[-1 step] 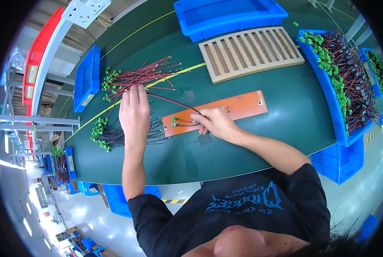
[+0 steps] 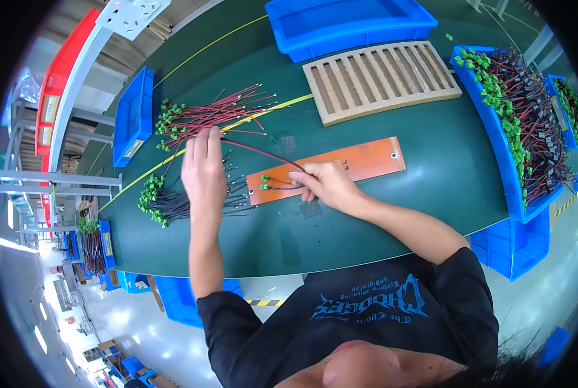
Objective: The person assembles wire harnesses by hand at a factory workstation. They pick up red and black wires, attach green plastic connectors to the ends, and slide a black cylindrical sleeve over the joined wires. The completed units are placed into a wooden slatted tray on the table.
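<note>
My left hand is closed by the pile of red wires, its fingertips pinching a dark red wire. That wire runs slackly across to my right hand, whose thumb and fingers are closed on it. Two short wires with green connectors poke out leftward from the right hand, above an orange board. How the wires join inside the right hand is hidden. Black wires with green connectors lie left of and partly behind my left forearm.
A slotted wooden rack lies beyond the board, with a blue tray behind it. At the right a blue bin is heaped with wired green connectors. Another blue bin stands at the left by a metal frame. The green table's near edge curves before me.
</note>
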Demonstrator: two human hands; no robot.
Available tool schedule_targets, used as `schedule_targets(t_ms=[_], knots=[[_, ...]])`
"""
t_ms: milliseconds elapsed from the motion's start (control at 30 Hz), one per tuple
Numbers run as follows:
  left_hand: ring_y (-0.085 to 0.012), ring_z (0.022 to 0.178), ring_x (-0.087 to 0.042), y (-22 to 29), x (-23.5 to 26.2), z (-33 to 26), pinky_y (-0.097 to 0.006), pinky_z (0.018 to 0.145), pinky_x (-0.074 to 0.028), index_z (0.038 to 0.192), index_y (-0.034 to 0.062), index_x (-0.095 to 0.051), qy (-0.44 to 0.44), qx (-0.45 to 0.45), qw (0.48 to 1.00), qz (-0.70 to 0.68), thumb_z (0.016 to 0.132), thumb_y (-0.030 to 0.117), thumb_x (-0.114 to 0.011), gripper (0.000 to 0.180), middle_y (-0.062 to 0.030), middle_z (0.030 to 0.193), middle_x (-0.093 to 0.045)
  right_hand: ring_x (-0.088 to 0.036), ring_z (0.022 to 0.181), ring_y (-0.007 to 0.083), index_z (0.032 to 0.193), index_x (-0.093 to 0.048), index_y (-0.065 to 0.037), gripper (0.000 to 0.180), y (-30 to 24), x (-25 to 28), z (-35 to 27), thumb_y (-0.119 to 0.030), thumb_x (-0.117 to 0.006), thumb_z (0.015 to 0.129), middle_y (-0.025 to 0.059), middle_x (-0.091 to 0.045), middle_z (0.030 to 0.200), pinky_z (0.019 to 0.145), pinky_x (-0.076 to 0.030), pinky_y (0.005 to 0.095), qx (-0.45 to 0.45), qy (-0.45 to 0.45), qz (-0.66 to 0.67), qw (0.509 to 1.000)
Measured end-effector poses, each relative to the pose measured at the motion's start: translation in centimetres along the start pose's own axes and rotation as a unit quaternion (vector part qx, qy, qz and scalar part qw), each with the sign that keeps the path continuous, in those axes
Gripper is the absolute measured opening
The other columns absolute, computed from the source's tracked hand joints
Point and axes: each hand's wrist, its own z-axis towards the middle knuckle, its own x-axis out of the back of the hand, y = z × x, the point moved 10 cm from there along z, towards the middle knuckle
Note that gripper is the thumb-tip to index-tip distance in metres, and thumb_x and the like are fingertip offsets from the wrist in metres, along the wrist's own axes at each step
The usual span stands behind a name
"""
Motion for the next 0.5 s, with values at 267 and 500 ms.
schedule_targets(t_ms=[267, 500], knots=[[-0.0155, 0.096, -0.071, 5.3, -11.4, -8.7, -0.029, 0.089, -0.057, 0.119, -0.0007, -0.072, 0.053, 0.377, 0.607, -0.697, 0.100, -0.001, -0.063, 0.021, -0.0120, 0.113, -0.076, -0.072, 0.077, 0.0141, 0.114, -0.073, 0.001, 0.020, 0.1, 0.2, -0.3, -0.012, -0.066, 0.101, 0.0081, -0.071, 0.086, 0.067, -0.059, 0.0297, 0.019, 0.003, 0.040, 0.999], [-0.0148, 0.100, -0.068, 5.8, -10.5, -8.3, -0.027, 0.088, -0.057, 0.115, -0.0001, -0.075, 0.102, 0.305, 0.715, -0.621, 0.098, 0.001, -0.069, 0.019, -0.0084, 0.112, -0.072, -0.067, 0.091, 0.0264, 0.109, -0.075, -0.004, 0.023, -8.2, 1.9, -4.6, -0.006, -0.075, 0.086, 0.0069, -0.062, 0.094, 0.073, -0.058, 0.0399, 0.285, 0.030, -0.412, 0.865]])
